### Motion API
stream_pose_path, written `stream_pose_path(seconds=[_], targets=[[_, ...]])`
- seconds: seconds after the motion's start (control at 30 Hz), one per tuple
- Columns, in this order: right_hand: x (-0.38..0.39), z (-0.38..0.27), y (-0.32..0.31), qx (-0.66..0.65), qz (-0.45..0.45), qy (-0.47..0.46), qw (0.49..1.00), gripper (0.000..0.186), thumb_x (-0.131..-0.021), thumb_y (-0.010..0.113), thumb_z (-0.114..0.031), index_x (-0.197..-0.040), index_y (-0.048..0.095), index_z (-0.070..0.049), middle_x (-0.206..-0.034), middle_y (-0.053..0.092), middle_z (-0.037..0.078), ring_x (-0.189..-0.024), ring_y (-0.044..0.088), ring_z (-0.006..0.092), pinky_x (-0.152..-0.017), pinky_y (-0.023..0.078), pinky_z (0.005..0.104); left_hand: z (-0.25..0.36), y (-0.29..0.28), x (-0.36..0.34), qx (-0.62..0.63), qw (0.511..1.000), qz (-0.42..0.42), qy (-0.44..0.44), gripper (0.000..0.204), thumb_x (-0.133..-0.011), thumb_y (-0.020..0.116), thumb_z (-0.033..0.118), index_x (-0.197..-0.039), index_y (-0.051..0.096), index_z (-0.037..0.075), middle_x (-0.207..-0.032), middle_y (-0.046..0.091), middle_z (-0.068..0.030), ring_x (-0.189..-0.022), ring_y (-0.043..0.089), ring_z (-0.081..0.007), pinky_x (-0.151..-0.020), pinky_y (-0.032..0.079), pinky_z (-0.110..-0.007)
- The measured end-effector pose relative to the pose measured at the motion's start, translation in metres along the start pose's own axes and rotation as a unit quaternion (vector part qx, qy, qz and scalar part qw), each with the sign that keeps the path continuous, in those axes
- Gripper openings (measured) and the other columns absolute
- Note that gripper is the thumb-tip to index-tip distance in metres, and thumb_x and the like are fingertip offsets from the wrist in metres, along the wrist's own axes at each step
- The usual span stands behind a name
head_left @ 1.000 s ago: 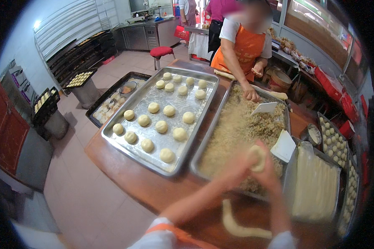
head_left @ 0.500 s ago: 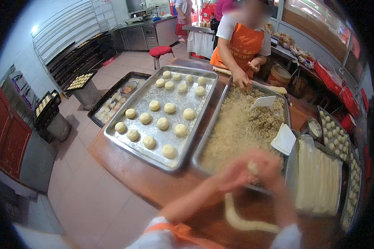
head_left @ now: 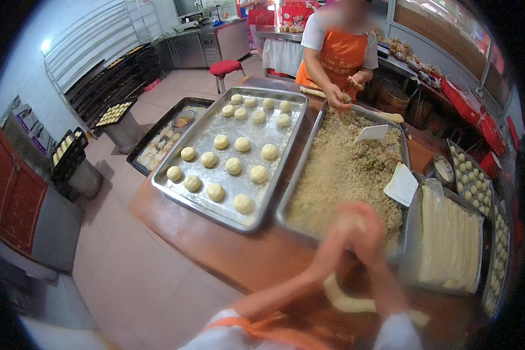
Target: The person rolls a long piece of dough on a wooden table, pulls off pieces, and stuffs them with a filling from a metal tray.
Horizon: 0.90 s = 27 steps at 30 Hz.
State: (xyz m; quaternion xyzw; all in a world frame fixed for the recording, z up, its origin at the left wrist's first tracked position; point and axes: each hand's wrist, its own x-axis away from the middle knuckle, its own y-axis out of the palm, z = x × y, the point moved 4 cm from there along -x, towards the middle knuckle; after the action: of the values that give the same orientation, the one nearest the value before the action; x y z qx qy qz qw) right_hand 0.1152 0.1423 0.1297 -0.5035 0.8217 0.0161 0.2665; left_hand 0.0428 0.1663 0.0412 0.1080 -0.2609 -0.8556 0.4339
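Observation:
Blurred by motion, my left hand and my right hand come together over the near edge of the filling tray. A small pale piece of dough shows between them, mostly covered by the fingers. Crumbly brownish filling is spread in that tray, heaped toward its right side. Below my wrists a rope of dough lies curved on the brown table. To the left, a metal tray carries several round dough balls in loose rows.
Two white scrapers stand in the filling. At right are a tray of long dough strips under plastic, a metal bowl and trays of small dough balls. Across the table a co-worker in an orange apron handles filling. A red stool stands behind.
My hands have closed more tightly around the dough piece and shifted slightly. The co-worker's hand has lifted from the filling toward their other hand. The view has shifted a little.

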Motion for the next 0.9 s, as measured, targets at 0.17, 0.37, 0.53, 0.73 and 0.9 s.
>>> stream_pose_path(seconds=[0.17,0.37,0.53,0.73,0.9], targets=[[0.013,-0.009,0.013,-0.018,-0.048,0.032,0.998,0.015,-0.08,0.057,-0.015,-0.092,0.056,-0.005,-0.092,0.061,0.01,-0.089,0.056,0.0189,-0.082,0.044,0.0319,0.012,-0.008,0.011,-0.023,0.999,-0.022,-0.022,0.032,-0.09,0.036,0.028,-0.104,0.05,0.004,-0.096,0.051,-0.0054,-0.082,0.049,-0.0121,-0.069,0.043,-0.026],[0.03,0.018,0.011,-0.205,0.051,0.192,0.958,0.024,-0.076,0.062,-0.015,-0.096,0.052,-0.007,-0.105,0.056,0.01,-0.095,0.052,0.014,-0.079,0.044,0.0288,0.035,0.006,0.028,-0.041,0.999,0.0,0.003,0.031,-0.088,0.036,0.028,-0.104,0.049,0.004,-0.091,0.054,-0.0073,-0.082,0.05,-0.0138,-0.067,0.043,-0.027],[0.033,-0.004,0.022,-0.311,-0.049,0.051,0.948,0.037,-0.073,0.066,-0.018,-0.103,0.047,-0.007,-0.114,0.051,0.013,-0.1,0.05,0.0174,-0.084,0.042,0.0301,0.009,-0.028,0.026,-0.139,0.99,-0.009,0.019,0.034,-0.087,0.038,0.03,-0.103,0.052,0.004,-0.097,0.054,-0.0127,-0.084,0.052,-0.0158,-0.069,0.043,-0.03],[0.045,0.002,0.024,-0.321,0.0,0.141,0.936,0.033,-0.075,0.063,-0.018,-0.101,0.047,-0.005,-0.109,0.054,0.016,-0.108,0.047,0.0213,-0.095,0.034,0.0366,0.064,0.012,0.041,-0.126,0.989,-0.073,0.025,0.03,-0.085,0.041,0.025,-0.102,0.054,0.004,-0.097,0.056,-0.0126,-0.085,0.053,-0.0154,-0.073,0.043,-0.028],[0.05,0.0,0.025,-0.345,0.057,0.115,0.93,0.029,-0.078,0.06,-0.021,-0.098,0.049,-0.003,-0.104,0.057,0.016,-0.108,0.047,0.0223,-0.098,0.031,0.0379,0.06,0.008,0.048,-0.284,0.946,-0.059,0.147,0.027,-0.083,0.044,0.019,-0.106,0.054,0.007,-0.101,0.056,-0.014,-0.087,0.055,-0.0186,-0.075,0.043,-0.029]])
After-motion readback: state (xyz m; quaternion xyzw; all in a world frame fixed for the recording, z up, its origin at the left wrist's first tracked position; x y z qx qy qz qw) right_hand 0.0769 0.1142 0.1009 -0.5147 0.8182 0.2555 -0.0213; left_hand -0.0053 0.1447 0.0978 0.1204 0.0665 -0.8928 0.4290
